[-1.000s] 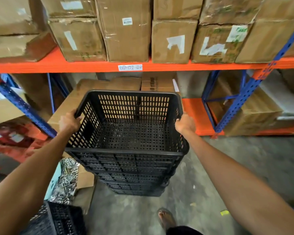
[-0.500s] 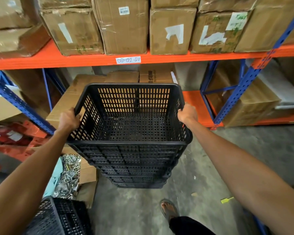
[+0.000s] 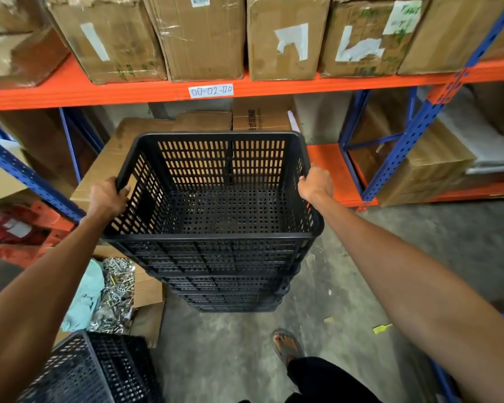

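Observation:
A stack of several nested black perforated plastic crates (image 3: 216, 251) hangs in front of me above the concrete floor. The top crate is empty inside. My left hand (image 3: 106, 197) grips its left rim, fingers curled over the edge. On the opposite side my right hand (image 3: 316, 183) grips the right rim. Both arms are stretched forward.
Orange and blue warehouse racking (image 3: 157, 93) stands ahead, loaded with cardboard boxes (image 3: 201, 39). Flattened cartons (image 3: 134, 141) lie on the low shelf behind the crates. An open box of metal hardware (image 3: 115, 292) and another black crate (image 3: 93, 370) sit at lower left. My sandalled foot (image 3: 287, 344) is on the floor.
The crate stack has risen slightly in view and come a little nearer the shelf. Both hands keep the same grip on the rims.

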Action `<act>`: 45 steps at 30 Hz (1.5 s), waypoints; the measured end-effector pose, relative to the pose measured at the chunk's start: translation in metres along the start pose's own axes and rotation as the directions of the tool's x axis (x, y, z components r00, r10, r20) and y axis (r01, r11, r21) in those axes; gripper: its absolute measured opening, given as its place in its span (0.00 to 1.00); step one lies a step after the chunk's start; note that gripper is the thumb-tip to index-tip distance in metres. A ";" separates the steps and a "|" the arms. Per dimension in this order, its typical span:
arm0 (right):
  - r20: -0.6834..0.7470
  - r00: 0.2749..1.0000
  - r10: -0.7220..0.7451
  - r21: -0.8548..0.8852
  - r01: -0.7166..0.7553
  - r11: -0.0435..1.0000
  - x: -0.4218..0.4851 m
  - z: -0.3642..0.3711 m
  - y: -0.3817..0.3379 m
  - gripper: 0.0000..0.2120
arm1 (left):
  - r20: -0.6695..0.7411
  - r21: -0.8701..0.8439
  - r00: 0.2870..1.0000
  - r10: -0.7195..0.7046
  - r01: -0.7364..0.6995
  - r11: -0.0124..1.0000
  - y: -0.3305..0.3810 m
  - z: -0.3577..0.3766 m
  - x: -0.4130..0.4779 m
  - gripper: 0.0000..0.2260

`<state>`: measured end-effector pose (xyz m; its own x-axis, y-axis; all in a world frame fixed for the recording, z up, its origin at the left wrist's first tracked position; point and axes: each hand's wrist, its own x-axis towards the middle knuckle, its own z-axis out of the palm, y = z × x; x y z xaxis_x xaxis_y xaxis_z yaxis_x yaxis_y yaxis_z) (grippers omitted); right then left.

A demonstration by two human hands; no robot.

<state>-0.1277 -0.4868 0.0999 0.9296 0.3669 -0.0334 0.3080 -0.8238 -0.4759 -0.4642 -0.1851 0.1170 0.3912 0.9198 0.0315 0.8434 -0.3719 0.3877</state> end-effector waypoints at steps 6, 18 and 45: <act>0.005 1.000 0.006 0.029 -0.006 1.000 -0.003 0.000 0.000 0.16 | 0.006 0.043 1.000 0.016 -0.017 0.999 -0.003 -0.001 0.001 0.16; 0.009 0.998 0.058 0.069 -0.058 0.996 -0.007 0.002 -0.005 0.20 | 0.045 0.019 0.999 0.020 -0.021 1.000 -0.007 -0.003 0.003 0.17; 0.112 0.993 0.027 -0.103 -0.015 0.995 -0.015 -0.002 -0.006 0.20 | 0.128 0.095 0.992 -0.019 0.006 0.996 -0.001 -0.009 -0.007 0.18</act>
<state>-0.1427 -0.4883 0.1048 0.9091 0.3909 -0.1439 0.3133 -0.8694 -0.3822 -0.4711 -0.1905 0.1245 0.4193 0.9030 -0.0936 0.8769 -0.3762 0.2991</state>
